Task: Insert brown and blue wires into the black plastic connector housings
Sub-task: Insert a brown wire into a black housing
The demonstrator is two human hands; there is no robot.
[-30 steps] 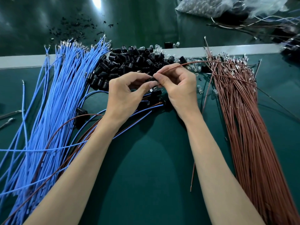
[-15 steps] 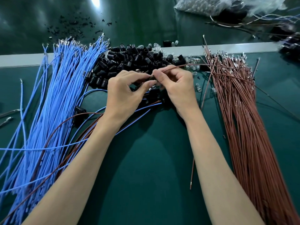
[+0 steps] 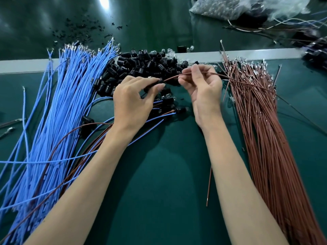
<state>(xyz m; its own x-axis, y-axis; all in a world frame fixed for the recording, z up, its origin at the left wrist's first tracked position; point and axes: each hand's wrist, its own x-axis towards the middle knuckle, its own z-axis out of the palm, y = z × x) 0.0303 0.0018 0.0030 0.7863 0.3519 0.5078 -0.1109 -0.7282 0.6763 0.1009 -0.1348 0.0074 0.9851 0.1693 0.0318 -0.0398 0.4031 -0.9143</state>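
Observation:
My left hand (image 3: 132,101) pinches a black connector housing (image 3: 155,84) between thumb and fingers. A brown wire (image 3: 171,77) runs from that housing to the right, and my right hand (image 3: 203,89) pinches it near the fingertips. Behind both hands lies a heap of black housings (image 3: 141,64). A thick bundle of blue wires (image 3: 58,112) spreads on the left. The bundle of brown wires (image 3: 265,138) lies on the right. Finished housings with brown and blue wires (image 3: 169,108) lie under my hands.
The green mat (image 3: 159,174) covers the bench, with a pale rail (image 3: 247,53) across the back. Clear small bulbs (image 3: 169,51) sit by the heap. A plastic bag (image 3: 230,6) and loose wires lie at the far right. One loose brown wire (image 3: 208,186) lies between my forearms.
My hands, which were pinched close together, have drawn apart. The right hand slid to the right along the brown wire, leaving a stretch of wire bare between the hands.

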